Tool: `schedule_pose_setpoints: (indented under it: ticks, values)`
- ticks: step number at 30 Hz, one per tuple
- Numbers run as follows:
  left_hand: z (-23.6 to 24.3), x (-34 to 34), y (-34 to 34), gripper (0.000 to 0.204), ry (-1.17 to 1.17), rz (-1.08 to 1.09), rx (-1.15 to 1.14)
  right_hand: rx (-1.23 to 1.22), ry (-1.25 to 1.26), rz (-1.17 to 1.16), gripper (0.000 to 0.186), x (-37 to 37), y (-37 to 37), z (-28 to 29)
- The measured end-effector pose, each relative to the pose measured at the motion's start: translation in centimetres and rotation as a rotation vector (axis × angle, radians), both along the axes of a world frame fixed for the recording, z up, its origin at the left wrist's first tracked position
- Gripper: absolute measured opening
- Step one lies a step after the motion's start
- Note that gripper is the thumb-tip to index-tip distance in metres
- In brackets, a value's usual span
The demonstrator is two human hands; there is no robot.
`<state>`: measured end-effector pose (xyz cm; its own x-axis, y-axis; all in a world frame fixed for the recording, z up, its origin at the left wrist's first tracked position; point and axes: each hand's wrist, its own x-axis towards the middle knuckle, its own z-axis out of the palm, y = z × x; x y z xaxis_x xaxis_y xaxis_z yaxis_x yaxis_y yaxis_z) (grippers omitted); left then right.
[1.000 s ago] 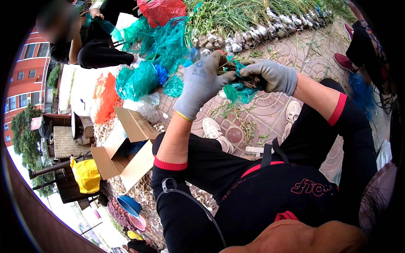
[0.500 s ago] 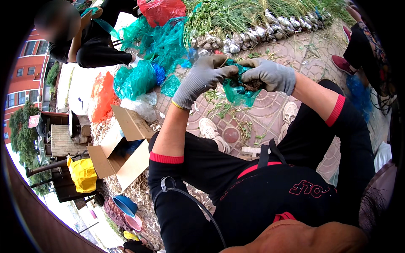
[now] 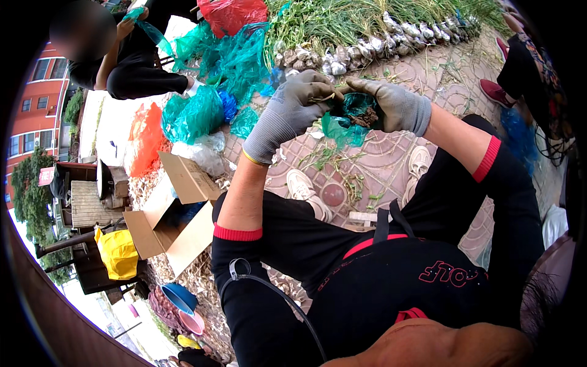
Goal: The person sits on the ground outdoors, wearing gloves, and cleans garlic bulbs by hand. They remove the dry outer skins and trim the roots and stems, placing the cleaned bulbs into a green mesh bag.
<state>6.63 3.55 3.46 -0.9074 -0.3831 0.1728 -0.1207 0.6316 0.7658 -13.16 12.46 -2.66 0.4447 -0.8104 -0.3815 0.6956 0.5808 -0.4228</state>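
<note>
My left hand (image 3: pixel 293 104) and my right hand (image 3: pixel 397 104), both in grey gloves, are raised in front of me over the paving. They are closed around a crumpled green plastic bag (image 3: pixel 342 129) with a dark brown, soil-like clump (image 3: pixel 364 118) in it. My left fingers pinch at the bag's upper left; what exactly is between them is hard to make out. My right hand grips the bag's right side, its thumb along the top. Just beyond them lies a row of garlic bulbs (image 3: pixel 339 63) with long green leaves (image 3: pixel 330 21).
A co-worker (image 3: pixel 147 82) handles green plastic at upper left; another person's legs (image 3: pixel 507 79) stand at right. Red bags (image 3: pixel 232 13), green bags (image 3: pixel 195 116) and white plastic (image 3: pixel 202 156) lie around. An open cardboard box (image 3: pixel 189 183), yellow bag (image 3: pixel 119 254) and blue basin (image 3: pixel 180 296) are at left.
My hands have shifted slightly up and left. My right thumb has moved up to the bag's top, showing more of the brown clump. The co-worker's hands have moved with the green plastic.
</note>
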Motion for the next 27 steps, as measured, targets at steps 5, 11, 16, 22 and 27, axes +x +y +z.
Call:
schedule_pose_setpoints:
  ticks: [5, 11, 16, 22, 27]
  values:
    - [-0.5, 0.3, -0.1, 0.016, 0.02, -0.093, -0.141, -0.188, 0.161, 0.001, 0.027, 0.5, 0.2, -0.7]
    - [0.4, -0.9, 0.6, 0.036, -0.131, 0.348, 0.546, -0.227, 0.276, -0.042, 0.026, 0.4, -0.1, -0.7]
    - [-0.8, -1.3, 0.4, 0.046, -0.402, 0.199, 0.405, -0.024, 0.158, -0.093, 0.037, 0.2, -0.7, -1.1]
    - [-1.4, -0.8, -0.3, 0.037, -0.341, 0.28, 0.488, -0.07, 0.07, 0.006, 0.046, -0.5, -0.2, 1.3]
    - [-2.4, 0.5, -1.4, 0.032, -0.209, 0.249, 0.492, -0.234, 0.212, -0.012, 0.038, -1.5, 0.5, 0.8]
